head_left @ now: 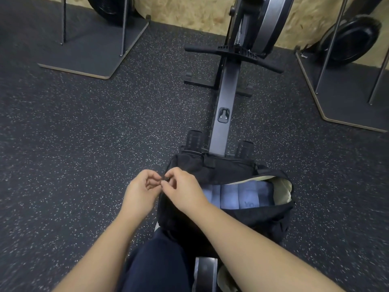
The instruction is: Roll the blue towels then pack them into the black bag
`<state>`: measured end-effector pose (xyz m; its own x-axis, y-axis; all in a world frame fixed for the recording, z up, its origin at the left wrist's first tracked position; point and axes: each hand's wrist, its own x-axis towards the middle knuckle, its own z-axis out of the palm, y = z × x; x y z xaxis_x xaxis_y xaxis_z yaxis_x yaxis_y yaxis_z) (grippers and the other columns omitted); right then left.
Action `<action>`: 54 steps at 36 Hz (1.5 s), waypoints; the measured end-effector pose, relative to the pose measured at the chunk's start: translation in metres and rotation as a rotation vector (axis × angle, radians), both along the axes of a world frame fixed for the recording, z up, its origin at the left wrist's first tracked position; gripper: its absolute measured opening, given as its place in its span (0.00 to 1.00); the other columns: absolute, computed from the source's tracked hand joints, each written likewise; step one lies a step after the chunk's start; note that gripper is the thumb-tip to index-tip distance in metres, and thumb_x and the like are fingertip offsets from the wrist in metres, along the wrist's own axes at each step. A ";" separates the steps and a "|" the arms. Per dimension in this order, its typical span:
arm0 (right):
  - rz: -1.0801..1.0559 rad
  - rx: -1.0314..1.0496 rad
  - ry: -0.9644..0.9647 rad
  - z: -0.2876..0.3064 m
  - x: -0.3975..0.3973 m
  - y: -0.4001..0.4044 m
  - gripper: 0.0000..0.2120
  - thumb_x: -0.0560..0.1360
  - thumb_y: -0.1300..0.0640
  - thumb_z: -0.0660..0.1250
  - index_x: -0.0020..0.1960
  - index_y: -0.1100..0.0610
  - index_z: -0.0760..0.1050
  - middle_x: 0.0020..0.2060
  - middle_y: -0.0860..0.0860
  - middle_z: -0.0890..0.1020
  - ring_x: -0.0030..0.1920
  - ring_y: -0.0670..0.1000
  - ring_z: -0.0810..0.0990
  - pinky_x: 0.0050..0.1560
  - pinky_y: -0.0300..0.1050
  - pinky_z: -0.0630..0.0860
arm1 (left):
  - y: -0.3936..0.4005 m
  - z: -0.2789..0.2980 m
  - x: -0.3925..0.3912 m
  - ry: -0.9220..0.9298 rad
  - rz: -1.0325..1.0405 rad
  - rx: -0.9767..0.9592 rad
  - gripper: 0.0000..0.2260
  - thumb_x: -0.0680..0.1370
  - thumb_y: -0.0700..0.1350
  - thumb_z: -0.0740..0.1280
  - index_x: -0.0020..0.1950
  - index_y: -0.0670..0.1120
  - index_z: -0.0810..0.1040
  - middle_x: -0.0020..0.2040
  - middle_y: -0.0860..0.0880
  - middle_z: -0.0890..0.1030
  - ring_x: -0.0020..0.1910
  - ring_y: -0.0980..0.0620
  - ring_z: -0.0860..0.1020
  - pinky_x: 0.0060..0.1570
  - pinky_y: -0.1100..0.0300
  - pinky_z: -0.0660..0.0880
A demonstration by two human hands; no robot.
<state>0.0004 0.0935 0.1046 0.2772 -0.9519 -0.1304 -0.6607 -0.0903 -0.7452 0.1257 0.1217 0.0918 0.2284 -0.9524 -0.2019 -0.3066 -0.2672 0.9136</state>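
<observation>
Head view: both hands (164, 186) pinching zipper pull at black bag (221, 171) end; rolled blue towels (237, 196) packed; pull steadily.

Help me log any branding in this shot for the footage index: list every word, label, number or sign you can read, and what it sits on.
No text can be read for certain.
Blue towels in the black bag: a dark mark on one roll, too blurred to read.
Rowing machine rail: a small plate, no legible lettering.
Footrests: ridged markings only, no readable numbers.
</observation>
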 end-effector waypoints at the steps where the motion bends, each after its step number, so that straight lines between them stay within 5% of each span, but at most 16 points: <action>1: -0.006 0.015 -0.006 0.001 0.000 0.000 0.11 0.76 0.51 0.66 0.55 0.55 0.75 0.40 0.46 0.76 0.44 0.46 0.73 0.45 0.38 0.68 | 0.000 0.000 0.000 -0.009 -0.001 0.000 0.12 0.73 0.29 0.68 0.42 0.46 0.75 0.35 0.53 0.79 0.30 0.66 0.75 0.34 0.72 0.71; 5: -0.008 0.035 -0.017 0.004 -0.002 -0.001 0.10 0.75 0.52 0.68 0.53 0.56 0.77 0.41 0.47 0.77 0.43 0.45 0.73 0.43 0.37 0.67 | 0.001 0.001 0.000 -0.019 -0.002 0.005 0.12 0.71 0.30 0.70 0.39 0.44 0.71 0.31 0.54 0.75 0.27 0.65 0.71 0.30 0.71 0.68; 11: -0.056 0.042 0.008 0.003 -0.004 -0.002 0.10 0.76 0.64 0.61 0.54 0.58 0.77 0.49 0.52 0.80 0.49 0.51 0.76 0.49 0.38 0.70 | 0.003 -0.003 0.004 0.031 0.003 0.044 0.16 0.71 0.32 0.73 0.36 0.45 0.67 0.40 0.50 0.85 0.44 0.50 0.83 0.47 0.51 0.76; 19: -0.083 0.054 0.107 -0.003 -0.030 0.000 0.08 0.79 0.61 0.60 0.56 0.58 0.74 0.52 0.54 0.78 0.53 0.54 0.76 0.53 0.43 0.68 | 0.004 -0.003 0.003 -0.029 0.109 0.034 0.18 0.73 0.31 0.70 0.34 0.44 0.62 0.40 0.51 0.83 0.36 0.59 0.78 0.35 0.64 0.69; 24: -0.156 0.057 0.216 -0.019 -0.080 0.012 0.08 0.79 0.61 0.59 0.57 0.59 0.72 0.52 0.56 0.77 0.53 0.54 0.75 0.50 0.41 0.66 | 0.004 -0.005 0.004 -0.035 0.145 0.057 0.17 0.74 0.33 0.69 0.35 0.44 0.62 0.42 0.51 0.83 0.28 0.61 0.73 0.30 0.60 0.66; 29: -0.288 0.092 0.262 -0.029 -0.131 0.033 0.05 0.78 0.62 0.60 0.53 0.59 0.72 0.45 0.54 0.77 0.49 0.56 0.77 0.48 0.43 0.69 | 0.004 -0.009 0.002 -0.057 0.151 0.056 0.16 0.74 0.33 0.70 0.36 0.44 0.64 0.43 0.49 0.82 0.43 0.50 0.80 0.45 0.54 0.74; 34: -0.300 0.082 0.259 -0.026 -0.152 0.049 0.03 0.80 0.58 0.58 0.48 0.54 0.65 0.39 0.55 0.80 0.40 0.59 0.76 0.42 0.49 0.70 | 0.008 -0.011 -0.004 -0.094 0.135 0.027 0.13 0.75 0.35 0.70 0.37 0.49 0.70 0.44 0.49 0.81 0.44 0.48 0.78 0.47 0.54 0.73; 38: -0.298 0.047 0.138 -0.023 -0.149 0.052 0.05 0.80 0.60 0.60 0.49 0.54 0.64 0.37 0.50 0.76 0.38 0.55 0.74 0.36 0.40 0.64 | 0.010 -0.004 -0.014 -0.341 0.042 -0.095 0.11 0.73 0.37 0.72 0.49 0.50 0.75 0.59 0.50 0.77 0.62 0.48 0.73 0.62 0.54 0.68; 41: -0.306 0.043 0.059 -0.021 -0.144 0.054 0.05 0.80 0.60 0.60 0.49 0.53 0.64 0.38 0.52 0.76 0.39 0.54 0.75 0.36 0.32 0.67 | 0.007 -0.002 -0.032 -0.584 -0.205 -0.156 0.20 0.72 0.44 0.74 0.62 0.50 0.77 0.71 0.49 0.69 0.75 0.46 0.59 0.72 0.47 0.57; 46: -0.346 0.058 -0.045 -0.016 -0.140 0.059 0.07 0.80 0.61 0.60 0.48 0.51 0.64 0.38 0.47 0.75 0.42 0.52 0.76 0.37 0.36 0.67 | 0.005 0.003 -0.086 -0.766 -0.565 -0.089 0.27 0.77 0.53 0.67 0.74 0.60 0.62 0.78 0.58 0.51 0.74 0.56 0.35 0.73 0.47 0.39; 51: -0.300 -0.001 -0.098 -0.006 -0.141 0.061 0.04 0.78 0.62 0.61 0.45 0.57 0.67 0.39 0.50 0.77 0.39 0.49 0.75 0.41 0.40 0.70 | -0.003 -0.006 -0.128 -0.892 -0.718 -0.095 0.25 0.80 0.53 0.62 0.75 0.59 0.59 0.78 0.57 0.53 0.77 0.52 0.39 0.73 0.44 0.40; 54: -0.232 -0.031 -0.096 0.000 -0.144 0.064 0.06 0.76 0.65 0.62 0.43 0.57 0.68 0.37 0.50 0.76 0.38 0.49 0.72 0.39 0.39 0.68 | -0.011 -0.010 -0.143 -0.980 -0.684 -0.173 0.17 0.80 0.49 0.61 0.70 0.57 0.68 0.73 0.56 0.65 0.78 0.52 0.49 0.73 0.47 0.45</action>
<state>-0.1431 0.1579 0.1046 0.0602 -0.9947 -0.0835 -0.5923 0.0317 -0.8051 -0.0175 0.1106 0.0817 -0.3486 -0.9336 -0.0831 -0.9198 0.3237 0.2219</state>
